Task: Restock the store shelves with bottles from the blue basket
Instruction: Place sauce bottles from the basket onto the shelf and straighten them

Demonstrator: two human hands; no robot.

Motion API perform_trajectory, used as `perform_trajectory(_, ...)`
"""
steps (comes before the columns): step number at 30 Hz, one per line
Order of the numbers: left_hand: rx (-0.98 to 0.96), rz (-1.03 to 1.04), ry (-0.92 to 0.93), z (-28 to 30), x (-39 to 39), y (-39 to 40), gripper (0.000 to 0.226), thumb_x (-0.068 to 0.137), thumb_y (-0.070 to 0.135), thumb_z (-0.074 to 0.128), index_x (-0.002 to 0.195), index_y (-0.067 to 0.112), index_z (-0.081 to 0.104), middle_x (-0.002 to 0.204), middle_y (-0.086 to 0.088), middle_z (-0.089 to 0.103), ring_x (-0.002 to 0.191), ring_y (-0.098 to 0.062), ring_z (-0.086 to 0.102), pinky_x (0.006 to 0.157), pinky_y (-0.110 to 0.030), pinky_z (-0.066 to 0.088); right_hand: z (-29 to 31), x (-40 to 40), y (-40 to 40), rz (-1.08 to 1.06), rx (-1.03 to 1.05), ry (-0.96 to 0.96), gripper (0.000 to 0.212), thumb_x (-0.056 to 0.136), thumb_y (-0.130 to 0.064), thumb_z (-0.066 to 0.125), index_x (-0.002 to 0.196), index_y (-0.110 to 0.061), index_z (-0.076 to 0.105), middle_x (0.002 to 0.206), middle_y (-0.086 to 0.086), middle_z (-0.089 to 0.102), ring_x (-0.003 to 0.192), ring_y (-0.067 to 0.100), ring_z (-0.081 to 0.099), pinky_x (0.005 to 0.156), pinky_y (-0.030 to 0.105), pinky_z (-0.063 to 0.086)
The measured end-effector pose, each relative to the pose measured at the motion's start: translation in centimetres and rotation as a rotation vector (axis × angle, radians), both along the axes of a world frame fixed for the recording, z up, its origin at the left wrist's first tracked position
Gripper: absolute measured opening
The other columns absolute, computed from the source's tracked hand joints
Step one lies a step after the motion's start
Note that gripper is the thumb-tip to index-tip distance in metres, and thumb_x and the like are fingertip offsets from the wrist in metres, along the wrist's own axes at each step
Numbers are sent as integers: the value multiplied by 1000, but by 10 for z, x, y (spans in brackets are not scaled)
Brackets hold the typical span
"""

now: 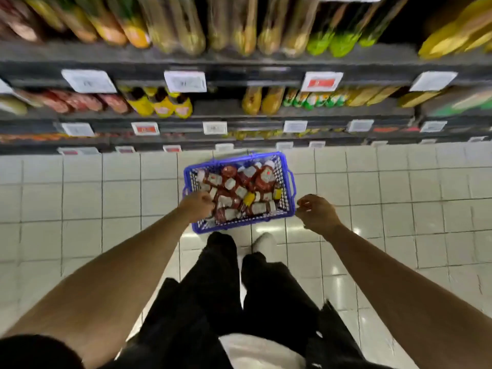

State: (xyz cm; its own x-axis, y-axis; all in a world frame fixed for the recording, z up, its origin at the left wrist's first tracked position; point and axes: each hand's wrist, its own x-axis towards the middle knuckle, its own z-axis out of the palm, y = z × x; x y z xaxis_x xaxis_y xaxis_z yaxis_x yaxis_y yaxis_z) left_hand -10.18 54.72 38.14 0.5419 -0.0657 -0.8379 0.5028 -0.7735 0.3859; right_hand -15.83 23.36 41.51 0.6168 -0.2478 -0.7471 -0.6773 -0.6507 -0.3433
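Blue basket [288,179] of many bottles [241,191], two hands, left hand [198,205] over them

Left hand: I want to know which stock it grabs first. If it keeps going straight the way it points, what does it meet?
Probably the red bottles piled in the blue basket; the left hand already reaches over its near-left rim. Depth is unclear.

floor: white tiles [80,187] | price tags [185,81] on rail edges | black trousers [213,288] | white shoe [263,243]
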Motion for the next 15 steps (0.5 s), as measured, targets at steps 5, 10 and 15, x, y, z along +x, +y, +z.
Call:
perform_trajectory(5,35,59,83,-120,-25,-17,37,96,16,63,131,5,62,129,-18,65,116,-36,63,74,-23,51,-120,9,9,267,-53,177,27,92,-26,61,117,-15,67,116,10,67,113,32,64,81,28,46)
perform_trajectory(10,90,-351,-73,-243,-53,-78,44,87,22,67,130,14,59,123,-15,64,111,-37,63,90,-41,53,-245,36,-5,697,-183,209,49,89,-19,64,135,-9,52,132,18,58,122,38,55,95,35,46)
perform_trajectory(15,222,-644,-298,-353,-50,-150,79,82,20,69,152,20,32,151,-18,38,138,-39,38,108,-50,37,-353,60,-26,1133,-422,52,69,79,-12,66,144,-11,43,139,21,48,130,43,44,97,49,49)
